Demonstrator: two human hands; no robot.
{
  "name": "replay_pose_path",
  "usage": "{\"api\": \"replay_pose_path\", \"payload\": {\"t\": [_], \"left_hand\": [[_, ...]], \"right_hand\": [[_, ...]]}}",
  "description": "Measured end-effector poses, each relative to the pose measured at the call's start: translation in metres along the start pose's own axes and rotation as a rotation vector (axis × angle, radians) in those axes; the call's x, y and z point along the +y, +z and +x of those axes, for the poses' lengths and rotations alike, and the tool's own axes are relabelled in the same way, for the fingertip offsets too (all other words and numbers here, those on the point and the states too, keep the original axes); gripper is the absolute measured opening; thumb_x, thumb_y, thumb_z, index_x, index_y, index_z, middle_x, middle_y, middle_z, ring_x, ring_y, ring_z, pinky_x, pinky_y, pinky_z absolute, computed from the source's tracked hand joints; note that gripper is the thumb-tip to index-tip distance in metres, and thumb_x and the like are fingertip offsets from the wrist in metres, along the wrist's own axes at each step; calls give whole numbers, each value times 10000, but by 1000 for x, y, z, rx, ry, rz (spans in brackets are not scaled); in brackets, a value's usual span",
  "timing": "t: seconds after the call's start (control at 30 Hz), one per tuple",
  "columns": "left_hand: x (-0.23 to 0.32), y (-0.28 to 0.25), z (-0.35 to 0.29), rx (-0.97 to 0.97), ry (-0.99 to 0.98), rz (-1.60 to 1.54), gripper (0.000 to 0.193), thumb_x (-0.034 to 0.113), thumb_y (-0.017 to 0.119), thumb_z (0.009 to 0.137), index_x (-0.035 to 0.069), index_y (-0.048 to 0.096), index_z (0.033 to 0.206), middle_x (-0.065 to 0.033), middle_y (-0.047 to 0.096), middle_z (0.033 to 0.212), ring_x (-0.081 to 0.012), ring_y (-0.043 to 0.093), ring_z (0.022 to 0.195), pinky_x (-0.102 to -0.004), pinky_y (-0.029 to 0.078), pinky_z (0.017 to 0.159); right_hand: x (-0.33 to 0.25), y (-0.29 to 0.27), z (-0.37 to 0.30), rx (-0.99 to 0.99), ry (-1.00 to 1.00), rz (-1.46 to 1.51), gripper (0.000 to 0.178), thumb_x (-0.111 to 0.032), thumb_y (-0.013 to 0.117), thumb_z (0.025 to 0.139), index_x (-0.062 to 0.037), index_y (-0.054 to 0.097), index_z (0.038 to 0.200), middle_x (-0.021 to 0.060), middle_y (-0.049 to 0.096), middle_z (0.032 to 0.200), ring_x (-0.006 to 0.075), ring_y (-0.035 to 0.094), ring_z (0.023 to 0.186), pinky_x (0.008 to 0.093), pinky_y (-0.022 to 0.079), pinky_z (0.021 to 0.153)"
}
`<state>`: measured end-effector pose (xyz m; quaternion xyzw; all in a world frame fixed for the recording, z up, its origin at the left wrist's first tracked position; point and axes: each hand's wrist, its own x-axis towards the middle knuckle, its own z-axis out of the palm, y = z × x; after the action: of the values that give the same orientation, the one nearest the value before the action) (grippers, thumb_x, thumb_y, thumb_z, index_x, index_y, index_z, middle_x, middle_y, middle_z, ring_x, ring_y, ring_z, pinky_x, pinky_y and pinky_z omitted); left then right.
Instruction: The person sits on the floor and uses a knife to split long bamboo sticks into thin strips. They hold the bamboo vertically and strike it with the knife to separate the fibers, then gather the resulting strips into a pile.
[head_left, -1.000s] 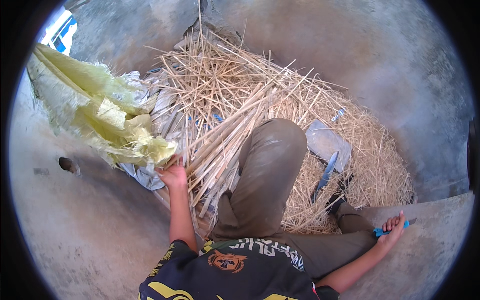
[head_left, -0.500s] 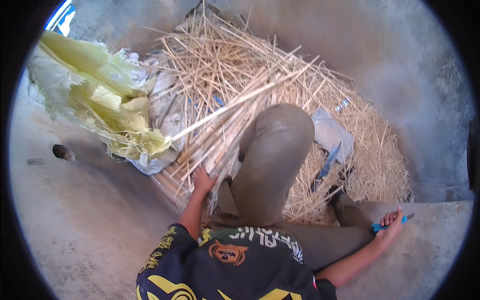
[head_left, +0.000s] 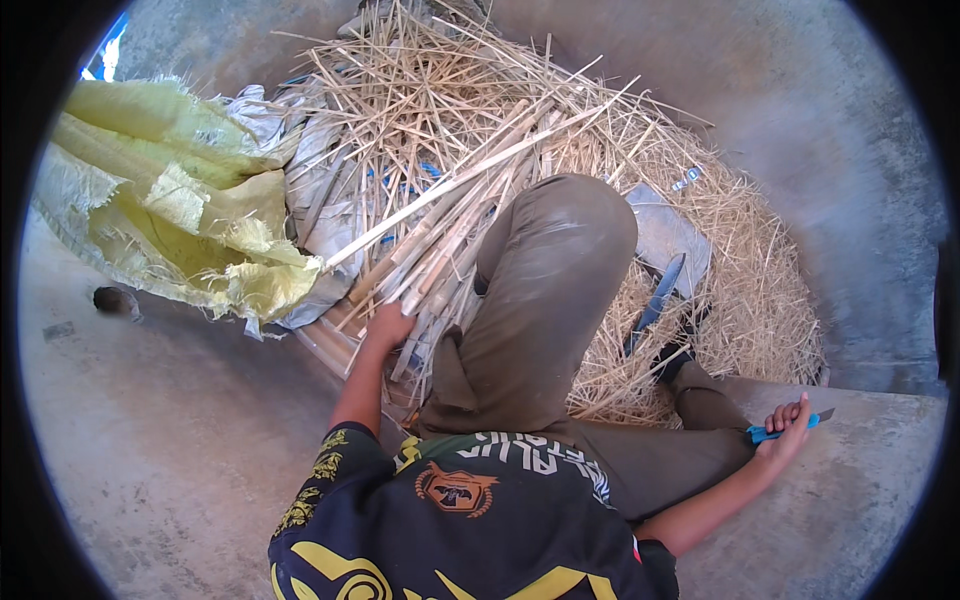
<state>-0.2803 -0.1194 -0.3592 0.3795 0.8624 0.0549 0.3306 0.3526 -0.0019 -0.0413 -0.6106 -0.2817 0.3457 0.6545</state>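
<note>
My left hand [head_left: 390,324] is at the near end of a bundle of split bamboo strips [head_left: 440,262], beside my raised knee. Its fingers look closed round the strip ends, though their tips are hidden. Out to the right, my right hand [head_left: 788,428] grips a blue utility knife [head_left: 762,434]. The knife's short blade sticks out past the fingers, away from the bamboo. One long pale strip [head_left: 480,176] lies slantwise across the bundle.
A torn yellow woven sack [head_left: 180,215] lies at the left. Thin bamboo slivers [head_left: 745,285] are heaped beyond and to the right of my legs. A long dark blade [head_left: 657,300] rests near my foot, by a grey flat piece [head_left: 665,240]. A concrete wall [head_left: 840,150] curves around the heap.
My left hand has shifted slightly left and farther forward along the bamboo strips, its fingers more closed. My right hand keeps hold of the utility knife and has barely moved.
</note>
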Motion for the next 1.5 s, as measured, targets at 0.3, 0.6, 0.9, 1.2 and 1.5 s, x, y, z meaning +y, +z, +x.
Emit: {"api": "replay_pose_path", "payload": {"t": [0.3, 0.6, 0.9, 1.2, 1.5], "left_hand": [[11, -30, -21, 723, -87, 146, 480, 159, 660, 777, 46, 530, 1225, -185, 533, 1260, -381, 465, 1202, -521, 324, 999], [24, 112, -80, -81, 613, -756, 440, 175, 664, 824, 47, 538, 1226, -183, 537, 1214, -360, 486, 1186, -505, 372, 972], [-21, 125, -67, 446, 158, -43, 458, 190, 697, 830, 62, 536, 1239, -162, 525, 1225, -347, 492, 1184, -493, 392, 977], [13, 87, -49, 247, -129, -29, 459, 198, 723, 808, 37, 530, 1191, -201, 534, 1205, -413, 565, 1145, -524, 462, 924], [-19, 48, -19, -18, 76, 74, 328, 245, 637, 800, 27, 640, 1046, -231, 688, 1071, -400, 665, 1046, -518, 517, 912]], "right_hand": [[2, -2, -4, -6, 1, -1, 362, -251, 621, 981, -147, 410, 705, -49, 333, 570, 58, 313, 458, 240, 256, 395], [-1, -3, -1, 18, 3, -4, 364, -245, 630, 973, -147, 411, 698, -42, 346, 574, 64, 323, 455, 240, 255, 389], [3, 0, -5, 36, 12, 2, 372, -252, 645, 962, -148, 405, 698, -45, 344, 571, 60, 329, 455, 237, 261, 389], [0, 0, -6, 5, -17, 5, 376, -251, 635, 970, -150, 397, 697, -50, 332, 571, 57, 318, 457, 236, 256, 393], [3, 2, 0, 13, 8, 3, 363, -259, 631, 972, -149, 407, 707, -50, 321, 566, 58, 317, 456, 237, 257, 391]]}}
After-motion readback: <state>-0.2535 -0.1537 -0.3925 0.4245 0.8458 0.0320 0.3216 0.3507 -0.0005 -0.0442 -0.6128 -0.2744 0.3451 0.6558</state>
